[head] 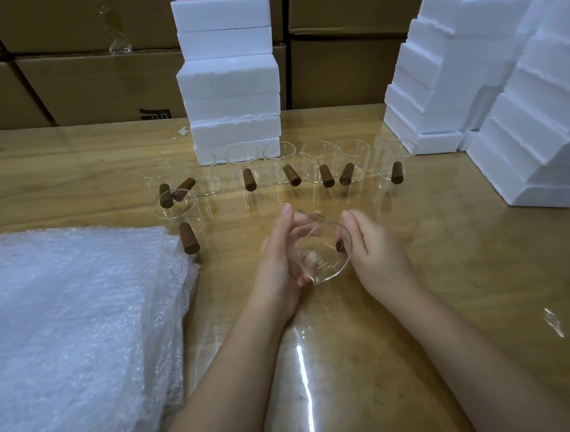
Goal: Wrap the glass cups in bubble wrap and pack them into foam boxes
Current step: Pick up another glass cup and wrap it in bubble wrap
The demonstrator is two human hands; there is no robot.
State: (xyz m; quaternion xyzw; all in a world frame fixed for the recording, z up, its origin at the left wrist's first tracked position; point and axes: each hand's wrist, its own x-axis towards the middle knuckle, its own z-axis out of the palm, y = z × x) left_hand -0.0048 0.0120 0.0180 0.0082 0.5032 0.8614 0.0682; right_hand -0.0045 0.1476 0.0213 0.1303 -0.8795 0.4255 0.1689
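A clear glass cup [324, 258] with a brown wooden handle is held tilted above the table, its spout toward me. My left hand [280, 263] cups its left side with the fingers curved round the glass. My right hand [376, 253] grips its right side at the handle. Several more glass cups [317, 162] with wooden handles stand in a row farther back, and one cup [176, 210] stands nearer on the left. A thick stack of bubble wrap sheets [77, 328] lies at the left. A tower of white foam boxes [230, 82] stands behind the cups.
More foam boxes [461, 71] are piled in stepped stacks at the right, reaching toward the table's right side. Brown cardboard cartons [68, 78] form a wall behind the wooden table [447, 272].
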